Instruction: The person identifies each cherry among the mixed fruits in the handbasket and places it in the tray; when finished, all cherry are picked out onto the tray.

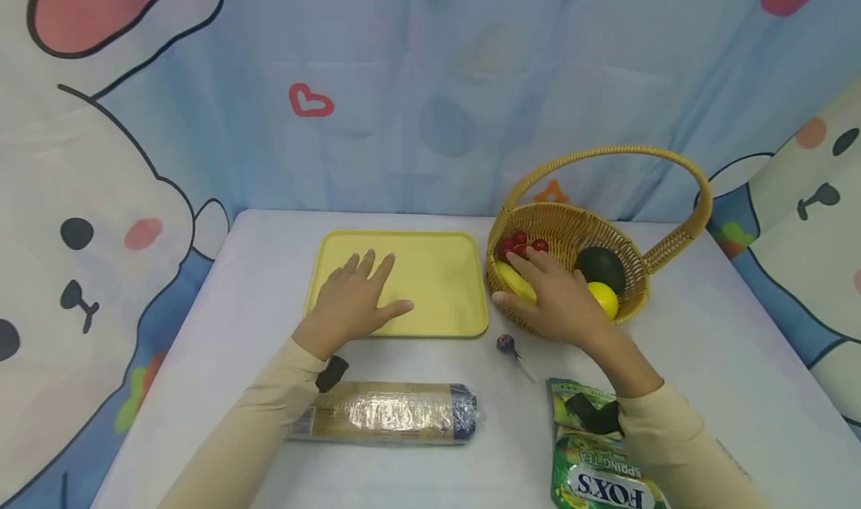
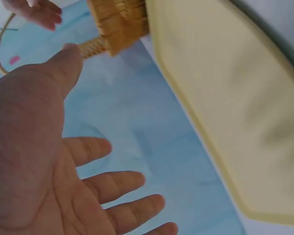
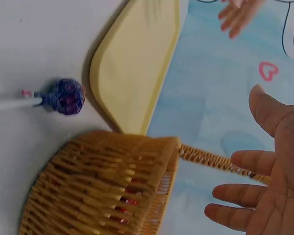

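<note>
Fox's candy bag: green bag (image 1: pixel 578 449) on the near right of the tabletop (image 1: pixel 269 270), partly under the right forearm; "FOX'S" in large letters on a dark panel and "SPRING TEA" beside it, both upside down to the viewer.
Noodle packet: clear-wrapped pale noodles (image 1: pixel 390 412) with a dark blue end, lying crosswise near the left forearm; the print at its left end is too small to read.
Lollipop: dark purple wrapped ball (image 1: pixel 506 344) on a white stick, between the packet and the basket; the wrapper's pattern is too blurred to read.
Left hand: palm-down (image 1: pixel 353 296) above the left part of the tray, fingers spread apart, holding nothing.
Right hand: above the basket's near left side (image 1: pixel 558 300), fingers apart and holding nothing; the right wrist view shows it clear of the wicker.
Yellow tray: shallow, round-cornered and plain (image 1: pixel 437 285), flat behind the packet, just left of the basket.
Wicker basket: tall-handled (image 1: pixel 561 225), at the tabletop's far right, holding red cherries (image 1: pixel 520 238), a banana (image 1: pixel 516 281), a dark green avocado-like fruit (image 1: pixel 602 270) and a yellow lemon (image 1: pixel 604 298).
Curtain: blue backdrop (image 1: pixel 377 158) with cartoon animals and red hearts.
</note>
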Demonstrator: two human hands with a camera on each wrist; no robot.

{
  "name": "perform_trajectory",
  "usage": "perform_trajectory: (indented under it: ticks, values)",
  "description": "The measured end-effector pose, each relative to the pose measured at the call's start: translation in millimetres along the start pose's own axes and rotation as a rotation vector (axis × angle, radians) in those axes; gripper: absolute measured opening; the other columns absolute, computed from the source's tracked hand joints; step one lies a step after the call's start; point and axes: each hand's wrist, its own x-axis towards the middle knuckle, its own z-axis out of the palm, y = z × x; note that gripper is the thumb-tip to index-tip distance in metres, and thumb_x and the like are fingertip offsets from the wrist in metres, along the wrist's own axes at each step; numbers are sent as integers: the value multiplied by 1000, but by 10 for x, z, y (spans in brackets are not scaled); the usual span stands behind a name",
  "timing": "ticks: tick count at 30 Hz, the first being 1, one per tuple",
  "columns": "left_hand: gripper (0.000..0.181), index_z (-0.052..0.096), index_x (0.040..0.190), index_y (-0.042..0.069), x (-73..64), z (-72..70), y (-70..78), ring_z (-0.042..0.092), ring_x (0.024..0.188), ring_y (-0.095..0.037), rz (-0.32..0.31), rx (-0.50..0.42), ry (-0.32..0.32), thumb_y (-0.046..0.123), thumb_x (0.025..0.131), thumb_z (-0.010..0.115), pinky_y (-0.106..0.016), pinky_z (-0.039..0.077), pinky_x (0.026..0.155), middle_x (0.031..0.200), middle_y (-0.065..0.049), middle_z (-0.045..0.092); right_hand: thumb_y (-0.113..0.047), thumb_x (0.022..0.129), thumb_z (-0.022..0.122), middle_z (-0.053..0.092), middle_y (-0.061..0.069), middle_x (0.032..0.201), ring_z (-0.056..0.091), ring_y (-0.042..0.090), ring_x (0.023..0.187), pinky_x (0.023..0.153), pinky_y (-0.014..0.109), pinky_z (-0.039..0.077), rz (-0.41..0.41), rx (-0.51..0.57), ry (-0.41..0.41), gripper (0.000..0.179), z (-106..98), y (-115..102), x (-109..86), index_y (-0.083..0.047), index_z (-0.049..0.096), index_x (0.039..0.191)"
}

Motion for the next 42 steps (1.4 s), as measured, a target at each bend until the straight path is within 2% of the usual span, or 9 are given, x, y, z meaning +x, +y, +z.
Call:
perform_trajectory:
  ticks: [7, 10, 14, 18, 24, 28, 31, 37, 42]
  values:
    - [79, 34, 154, 5, -72, 116, -329, 36, 141, -48, -58, -70, 86, 59, 97, 49, -65, 41, 107, 156, -26, 34, -34, 101, 57, 41, 31, 150, 37, 51, 138, 110, 68, 34, 38, 123, 22, 59, -87, 259, 97, 2, 44, 147]
    - [76, 37, 152, 3, -74, 134, -429, 41, 138, -47, -101, -136, 79, 54, 98, 51, -64, 44, 104, 155, -26, 36, -25, 100, 59, 60, 29, 130, 64, 44, 99, 89, 59, 52, 45, 134, 44, 49, -105, 391, 175, 3, 53, 140]
    - [71, 38, 149, -5, -65, 184, -591, 45, 135, -46, -206, -257, 58, 43, 99, 56, -61, 45, 105, 151, -28, 42, -19, 99, 60, 68, 28, 117, 64, 35, 72, 69, 47, 55, 61, 167, 43, 41, -149, 574, 322, 3, 60, 133]
    - [69, 37, 145, -12, -66, 292, -772, 43, 135, -49, -305, -365, 27, 32, 97, 61, -58, 40, 111, 147, -32, 44, -22, 101, 58, 61, 29, 131, 63, 45, 111, 89, 57, 55, 98, 242, 9, 42, -212, 763, 489, 3, 59, 134]
    - [65, 42, 138, -18, -129, 462, -923, 49, 128, -51, -372, -437, 21, 22, 92, 66, -57, 43, 109, 138, -37, 50, -30, 103, 52, 46, 31, 145, 54, 47, 125, 102, 61, 48, 223, 455, -55, 52, -269, 1026, 716, 0, 48, 145]
    - [40, 60, 114, -14, -171, 497, -930, 64, 95, -40, -372, -474, 62, 12, 86, 69, -49, 55, 85, 103, -29, 66, -29, 103, 52, 36, 32, 153, 44, 47, 135, 111, 60, 40, 302, 600, -59, 56, -236, 1171, 839, 1, 42, 149]
    - [37, 62, 112, -13, -199, 511, -928, 63, 89, -36, -381, -503, 76, 8, 83, 70, -47, 55, 81, 98, -26, 66, -25, 102, 54, 35, 31, 154, 40, 47, 138, 113, 62, 36, 362, 627, -51, 54, -137, 1270, 921, 0, 43, 148]
    - [72, 43, 140, -14, -274, 504, -957, 52, 128, -46, -374, -546, 12, 15, 83, 76, -55, 44, 109, 138, -32, 52, -23, 99, 60, 38, 29, 152, 31, 49, 142, 114, 66, 29, 473, 601, -79, 53, 138, 1414, 1044, -4, 48, 146]
    - [87, 37, 146, -11, -308, 549, -1019, 43, 137, -46, -296, -520, -20, 15, 77, 83, -54, 36, 116, 148, -30, 44, -21, 96, 65, 61, 23, 133, 55, 41, 127, 111, 62, 37, 506, 624, -47, 52, 276, 1460, 1125, -5, 52, 144]
